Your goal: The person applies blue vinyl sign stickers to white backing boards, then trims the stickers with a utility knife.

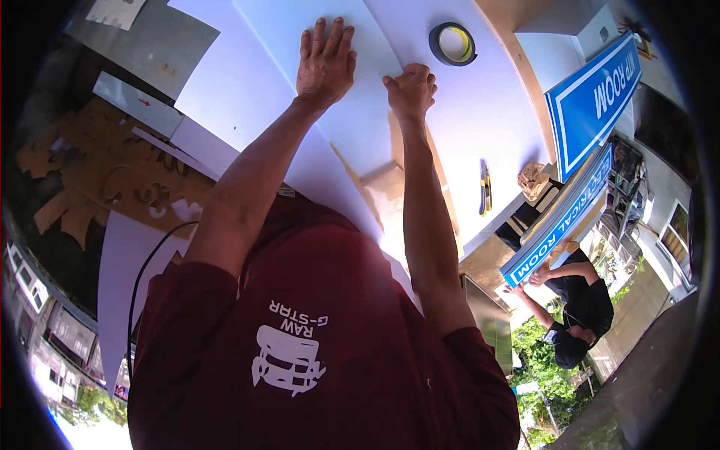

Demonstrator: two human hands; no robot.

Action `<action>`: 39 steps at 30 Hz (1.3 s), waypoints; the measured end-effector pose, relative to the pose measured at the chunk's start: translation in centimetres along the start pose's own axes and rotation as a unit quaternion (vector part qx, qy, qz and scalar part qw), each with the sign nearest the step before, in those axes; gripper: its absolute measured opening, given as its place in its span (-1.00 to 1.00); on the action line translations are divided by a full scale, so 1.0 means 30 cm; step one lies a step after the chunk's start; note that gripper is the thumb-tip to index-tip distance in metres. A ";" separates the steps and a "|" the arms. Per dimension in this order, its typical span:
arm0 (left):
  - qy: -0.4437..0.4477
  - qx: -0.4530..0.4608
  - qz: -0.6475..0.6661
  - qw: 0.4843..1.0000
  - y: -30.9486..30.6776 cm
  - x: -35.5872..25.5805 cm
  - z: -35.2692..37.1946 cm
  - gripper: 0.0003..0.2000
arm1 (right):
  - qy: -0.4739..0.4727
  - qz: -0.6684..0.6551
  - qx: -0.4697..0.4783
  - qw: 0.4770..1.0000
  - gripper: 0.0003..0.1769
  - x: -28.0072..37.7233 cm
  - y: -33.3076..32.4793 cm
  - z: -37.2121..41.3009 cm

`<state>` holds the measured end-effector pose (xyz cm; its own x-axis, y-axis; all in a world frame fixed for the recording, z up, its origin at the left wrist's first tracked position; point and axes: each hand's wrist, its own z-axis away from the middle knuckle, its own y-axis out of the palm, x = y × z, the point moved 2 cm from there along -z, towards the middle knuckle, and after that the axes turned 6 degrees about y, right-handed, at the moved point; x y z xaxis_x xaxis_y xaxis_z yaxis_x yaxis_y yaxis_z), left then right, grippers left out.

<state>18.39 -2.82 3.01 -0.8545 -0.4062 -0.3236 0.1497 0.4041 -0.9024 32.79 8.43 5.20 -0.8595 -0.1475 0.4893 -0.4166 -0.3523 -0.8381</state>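
Observation:
My left hand (326, 66) lies flat on a white sheet (292, 37), palm down with its fingers spread. To its right, my right hand (412, 90) has its fingers curled at the edge of the sheet, with the thumb stretched toward the left hand. Its fingertips are partly hidden. A brown strip (395, 139) shows along the sheet's edge below the right hand. Just beyond that hand lies a roll of dark tape (453, 44) with a yellow inner ring.
A yellow-and-black hand tool (486, 187) and crumpled brown material (532, 180) lie at right. Beyond stand a blue room sign (596, 105) and an ELECTRICAL ROOM sign (562, 221), which a person in black (581, 300) touches. Brown cut-out scraps (112, 165) are at left.

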 end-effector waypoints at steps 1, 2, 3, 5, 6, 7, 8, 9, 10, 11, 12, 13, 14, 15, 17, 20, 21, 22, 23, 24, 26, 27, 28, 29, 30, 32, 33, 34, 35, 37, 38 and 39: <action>-0.002 0.007 -0.005 1.000 0.000 0.001 -0.003 -0.51 | -0.016 -0.025 0.036 0.999 -0.43 -0.041 -0.009 -0.028; -0.001 -0.001 0.001 1.000 0.000 0.000 -0.005 -0.51 | -0.032 -0.049 0.073 0.996 -0.48 -0.081 -0.015 -0.054; 0.000 -0.008 0.007 1.000 0.002 0.000 0.000 -0.51 | -0.014 -0.097 0.091 0.991 -0.57 -0.096 -0.047 -0.047; -0.001 -0.011 0.007 1.000 0.007 0.004 0.001 -0.51 | 0.012 -0.124 0.070 0.990 -0.56 -0.090 -0.053 -0.039; -0.002 -0.005 0.003 1.000 0.004 0.001 0.000 -0.51 | 0.027 -0.136 0.058 0.989 -0.55 -0.096 -0.057 -0.032; -0.002 0.000 -0.002 1.000 0.005 -0.003 0.000 -0.51 | 0.025 -0.060 0.024 0.998 -0.42 -0.031 -0.061 -0.001; -0.002 -0.003 0.001 1.000 0.005 -0.003 -0.004 -0.50 | 0.060 0.015 0.011 0.998 -0.32 0.031 -0.064 0.028; -0.002 -0.005 0.004 1.000 0.005 0.000 -0.005 -0.50 | 0.069 0.023 0.002 0.997 -0.33 0.084 -0.054 0.044; -0.001 -0.004 0.009 1.000 0.004 -0.002 0.003 -0.49 | 0.080 0.032 -0.006 0.996 -0.34 0.105 -0.048 0.060; -0.001 0.005 0.004 1.000 0.001 -0.002 0.010 -0.49 | 0.052 0.040 -0.015 0.998 -0.38 0.094 -0.045 0.067; -0.001 0.012 0.000 1.000 -0.001 0.000 0.008 -0.49 | 0.022 0.047 -0.026 0.998 -0.42 0.067 -0.038 0.067; -0.002 0.016 -0.002 1.000 0.000 -0.002 0.000 -0.49 | -0.010 0.056 -0.039 0.998 -0.46 0.027 -0.031 0.058; -0.001 0.008 0.003 1.000 0.001 0.000 -0.010 -0.50 | -0.020 -0.013 -0.024 0.999 -0.52 -0.028 -0.028 0.030; -0.002 0.004 0.008 1.000 0.001 0.000 -0.004 -0.50 | -0.027 -0.081 -0.006 0.996 -0.57 -0.115 -0.024 -0.003; -0.002 0.000 0.004 1.000 0.000 0.007 -0.003 -0.50 | -0.035 -0.176 0.021 0.983 -0.74 -0.178 -0.055 -0.020; 0.000 0.006 -0.006 1.000 0.006 -0.012 0.008 -0.51 | -0.047 -0.102 0.012 0.994 -0.64 -0.142 -0.077 -0.011; -0.001 0.005 -0.006 1.000 0.004 -0.010 0.004 -0.51 | 0.004 -0.012 0.002 1.000 -0.49 -0.069 -0.092 0.019; -0.003 0.005 -0.008 1.000 0.002 -0.006 0.000 -0.51 | 0.008 0.020 -0.012 1.000 -0.45 -0.009 -0.083 0.037; -0.002 0.001 -0.002 1.000 0.001 -0.003 -0.004 -0.51 | 0.011 0.050 -0.025 0.998 -0.40 0.043 -0.068 0.053; -0.002 -0.002 0.003 1.000 0.001 -0.002 -0.002 -0.51 | 0.015 0.081 -0.037 0.996 -0.36 0.080 -0.056 0.064; -0.003 -0.003 0.009 1.000 0.002 0.000 0.004 -0.51 | 0.023 0.078 -0.007 0.997 -0.33 0.097 -0.040 0.058; -0.003 -0.001 0.010 1.000 0.001 0.000 0.005 -0.51 | 0.009 0.068 -0.006 0.998 -0.35 0.065 -0.029 0.047; -0.003 -0.001 0.011 1.000 0.000 0.002 0.001 -0.51 | -0.006 0.058 -0.006 0.998 -0.37 0.030 -0.019 0.037; -0.002 0.000 0.005 1.000 0.000 0.004 -0.005 -0.51 | -0.051 0.031 -0.055 0.997 -0.63 -0.004 -0.018 0.034; -0.001 0.003 0.002 1.000 0.000 0.002 -0.002 -0.51 | -0.046 -0.024 -0.041 0.998 -0.70 -0.056 -0.023 0.021; 0.000 0.005 -0.009 1.000 0.000 0.004 -0.003 -0.50 | -0.038 -0.136 -0.011 0.990 -0.79 -0.126 -0.035 -0.022; 0.001 0.005 -0.014 1.000 0.002 0.005 -0.002 -0.50 | -0.045 -0.142 -0.045 0.988 -0.70 -0.109 -0.055 0.000; 0.003 0.007 -0.018 1.000 0.003 0.000 0.001 -0.50 | -0.041 -0.141 -0.042 0.988 -0.77 -0.109 -0.056 0.002; 0.001 0.009 -0.015 1.000 0.005 -0.004 0.005 -0.50 | -0.037 -0.142 -0.039 0.988 -0.83 -0.103 -0.061 0.003; -0.001 0.010 -0.011 1.000 0.004 -0.003 0.002 -0.50 | -0.020 -0.101 -0.044 0.994 -0.86 -0.067 -0.068 0.003; 0.000 0.010 -0.011 1.000 0.004 -0.004 0.002 -0.50 | -0.005 -0.059 -0.050 0.997 -0.80 -0.043 -0.061 0.005; 0.001 0.009 -0.011 1.000 0.004 -0.005 0.001 -0.50 | 0.009 -0.016 -0.056 0.998 -0.73 -0.023 -0.051 0.009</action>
<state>18.55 -2.75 2.94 -0.8582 -0.4136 -0.3040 0.1404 0.3806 -0.9140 34.10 8.82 6.20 -0.8498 -0.1204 0.5131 -0.4740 -0.2509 -0.8440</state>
